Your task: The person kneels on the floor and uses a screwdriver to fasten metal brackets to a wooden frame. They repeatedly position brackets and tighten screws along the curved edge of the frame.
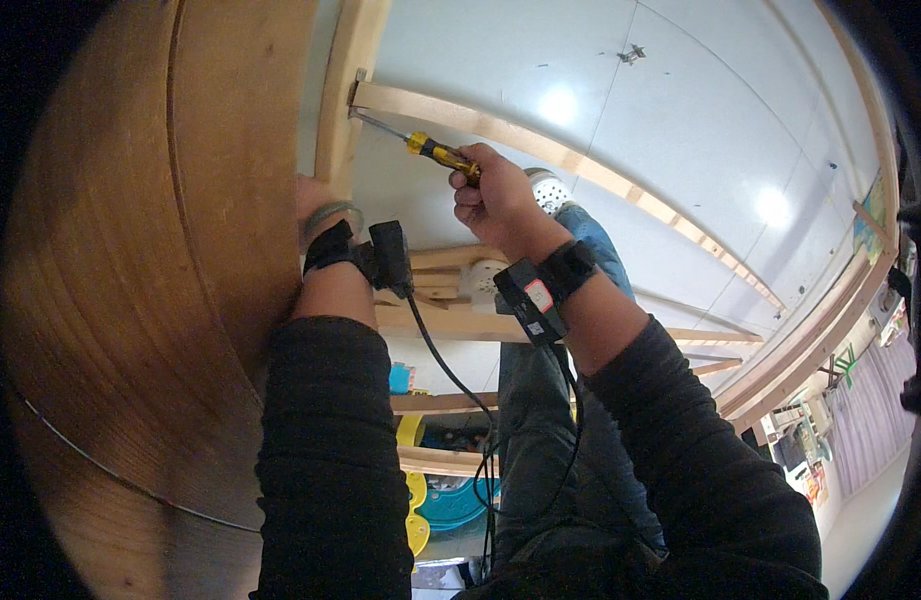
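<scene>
My right hand [498, 192] is closed around the yellow and black handle of a screwdriver [438, 153]. Its metal shaft points up and left, and the tip meets the corner where a wooden slat [460, 113] joins a wooden rail [337, 140]. A small metal piece [358, 88] shows at that joint. My left hand [312, 196] is beside the rail, at the edge of a large brown wooden panel [120, 220]; its fingers are hidden.
More wooden slats [450, 321] cross below my arms. Black cables [442, 365] hang from my wrist devices. My shoe [548, 190] stands on the pale floor [710, 130], where a small metal part [631, 54] lies. Blue [455, 505] and yellow [416, 515] plastic items are near my legs.
</scene>
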`<act>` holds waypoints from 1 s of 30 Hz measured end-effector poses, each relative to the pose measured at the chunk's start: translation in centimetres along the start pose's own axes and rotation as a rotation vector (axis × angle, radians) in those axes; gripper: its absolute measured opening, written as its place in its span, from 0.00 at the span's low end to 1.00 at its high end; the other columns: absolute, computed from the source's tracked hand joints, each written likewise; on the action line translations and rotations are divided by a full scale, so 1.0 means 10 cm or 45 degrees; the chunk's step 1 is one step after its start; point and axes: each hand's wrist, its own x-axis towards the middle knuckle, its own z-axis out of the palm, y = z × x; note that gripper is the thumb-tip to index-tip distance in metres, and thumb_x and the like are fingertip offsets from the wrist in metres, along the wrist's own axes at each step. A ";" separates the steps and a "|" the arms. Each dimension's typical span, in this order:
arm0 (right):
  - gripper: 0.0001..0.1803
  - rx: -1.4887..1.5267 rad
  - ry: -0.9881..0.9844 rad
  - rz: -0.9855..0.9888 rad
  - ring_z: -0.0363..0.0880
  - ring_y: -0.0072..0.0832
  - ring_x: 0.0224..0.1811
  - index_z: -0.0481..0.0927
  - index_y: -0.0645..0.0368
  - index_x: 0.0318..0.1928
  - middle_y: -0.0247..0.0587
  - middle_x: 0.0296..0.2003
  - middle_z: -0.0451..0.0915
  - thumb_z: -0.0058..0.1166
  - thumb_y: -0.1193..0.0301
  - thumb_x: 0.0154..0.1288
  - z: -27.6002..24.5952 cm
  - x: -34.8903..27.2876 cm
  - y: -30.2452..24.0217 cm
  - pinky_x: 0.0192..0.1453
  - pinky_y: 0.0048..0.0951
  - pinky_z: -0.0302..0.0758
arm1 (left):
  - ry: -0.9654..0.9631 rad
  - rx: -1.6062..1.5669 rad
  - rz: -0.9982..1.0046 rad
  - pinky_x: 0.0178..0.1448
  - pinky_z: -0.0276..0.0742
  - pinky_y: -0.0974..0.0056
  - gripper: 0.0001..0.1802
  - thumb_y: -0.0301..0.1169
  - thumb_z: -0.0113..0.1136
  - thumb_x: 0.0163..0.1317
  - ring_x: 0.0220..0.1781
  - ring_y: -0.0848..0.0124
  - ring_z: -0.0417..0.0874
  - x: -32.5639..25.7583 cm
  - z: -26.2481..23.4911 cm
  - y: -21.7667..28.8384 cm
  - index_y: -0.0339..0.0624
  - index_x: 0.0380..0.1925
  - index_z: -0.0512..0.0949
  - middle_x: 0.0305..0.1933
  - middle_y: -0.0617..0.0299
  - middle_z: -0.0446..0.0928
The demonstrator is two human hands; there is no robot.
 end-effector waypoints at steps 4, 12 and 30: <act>0.07 -0.063 0.049 -0.077 0.52 0.16 0.12 0.67 0.54 0.33 0.30 0.17 0.66 0.43 0.66 0.64 0.03 0.02 0.01 0.17 0.18 0.54 | 0.000 0.063 0.014 0.59 0.70 0.53 0.21 0.36 0.47 0.64 0.58 0.50 0.72 0.02 0.08 -0.03 0.32 0.52 0.65 0.56 0.41 0.69; 0.08 -0.169 0.136 -0.146 0.55 0.19 0.12 0.70 0.55 0.34 0.31 0.16 0.66 0.42 0.64 0.62 0.01 0.02 0.00 0.15 0.21 0.55 | 0.182 0.020 -0.038 0.63 0.66 0.54 0.25 0.37 0.50 0.62 0.61 0.49 0.69 -0.01 0.12 -0.03 0.29 0.53 0.63 0.59 0.38 0.65; 0.08 -0.224 0.121 -0.258 0.55 0.16 0.13 0.71 0.56 0.36 0.30 0.17 0.66 0.44 0.65 0.62 0.05 0.01 0.01 0.15 0.19 0.54 | -0.061 -0.204 -0.071 0.62 0.67 0.50 0.24 0.34 0.44 0.63 0.63 0.47 0.65 -0.02 -0.03 -0.04 0.32 0.57 0.60 0.62 0.37 0.61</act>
